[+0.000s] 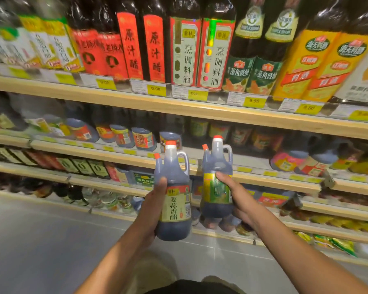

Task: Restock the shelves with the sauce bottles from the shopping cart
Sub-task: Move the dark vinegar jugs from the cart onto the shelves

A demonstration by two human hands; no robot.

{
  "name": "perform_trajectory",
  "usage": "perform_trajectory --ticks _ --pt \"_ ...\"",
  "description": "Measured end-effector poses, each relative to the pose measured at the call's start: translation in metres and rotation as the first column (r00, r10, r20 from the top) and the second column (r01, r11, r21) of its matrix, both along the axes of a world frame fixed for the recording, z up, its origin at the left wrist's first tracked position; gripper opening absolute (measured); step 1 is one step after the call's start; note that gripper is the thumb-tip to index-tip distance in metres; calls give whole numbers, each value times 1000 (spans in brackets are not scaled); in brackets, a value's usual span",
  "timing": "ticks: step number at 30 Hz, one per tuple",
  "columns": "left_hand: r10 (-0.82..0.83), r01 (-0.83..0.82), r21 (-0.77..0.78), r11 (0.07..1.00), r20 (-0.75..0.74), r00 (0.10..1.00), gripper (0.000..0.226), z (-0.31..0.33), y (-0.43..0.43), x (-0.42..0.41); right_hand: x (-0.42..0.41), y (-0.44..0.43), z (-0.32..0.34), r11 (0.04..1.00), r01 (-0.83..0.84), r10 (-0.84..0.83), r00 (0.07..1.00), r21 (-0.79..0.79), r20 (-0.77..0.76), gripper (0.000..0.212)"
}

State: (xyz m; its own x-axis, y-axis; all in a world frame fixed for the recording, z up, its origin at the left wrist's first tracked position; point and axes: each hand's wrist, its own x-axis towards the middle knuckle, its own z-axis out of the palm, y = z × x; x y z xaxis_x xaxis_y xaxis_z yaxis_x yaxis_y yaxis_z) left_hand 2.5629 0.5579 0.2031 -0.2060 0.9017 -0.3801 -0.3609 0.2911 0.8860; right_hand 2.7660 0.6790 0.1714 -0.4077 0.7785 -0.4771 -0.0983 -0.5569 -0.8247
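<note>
Just left of the middle, my left hand (155, 205) has its fingers wrapped around a dark sauce bottle (173, 196). Right beside it, my right hand (235, 194) grips a green-label bottle (217, 187). I should keep both upright and slide them gently into the gap on the middle shelf (212, 164).

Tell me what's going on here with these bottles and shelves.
A person stands facing store shelves packed with sauce and vinegar bottles. The left hand grips a dark bottle with a cream label, and the right hand grips a dark bottle with a green label. Both jugs are upright, held in the air in front of the lower shelves, and neither has been placed yet.
</note>
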Motion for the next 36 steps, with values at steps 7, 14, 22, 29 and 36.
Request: perform_trajectory --ticks 7,14,22,29,36 --pt "78 -78 14 997 -4 997 62 -16 4 -32 -50 86 11 969 -57 30 993 239 116 53" --pt "134 -132 25 991 -63 989 82 -29 13 -59 -75 150 7 953 -11 -94 940 304 327 54" --pt "203 -203 31 979 19 979 81 -47 22 -72 -87 160 -11 922 -196 -43 803 332 595 77" --pt "204 -207 55 977 55 977 93 -45 26 -67 -91 165 -20 919 -244 -21 754 309 657 83" --pt "32 -41 62 997 140 990 103 -24 23 -43 -67 140 -12 904 -79 -161 847 419 507 40"
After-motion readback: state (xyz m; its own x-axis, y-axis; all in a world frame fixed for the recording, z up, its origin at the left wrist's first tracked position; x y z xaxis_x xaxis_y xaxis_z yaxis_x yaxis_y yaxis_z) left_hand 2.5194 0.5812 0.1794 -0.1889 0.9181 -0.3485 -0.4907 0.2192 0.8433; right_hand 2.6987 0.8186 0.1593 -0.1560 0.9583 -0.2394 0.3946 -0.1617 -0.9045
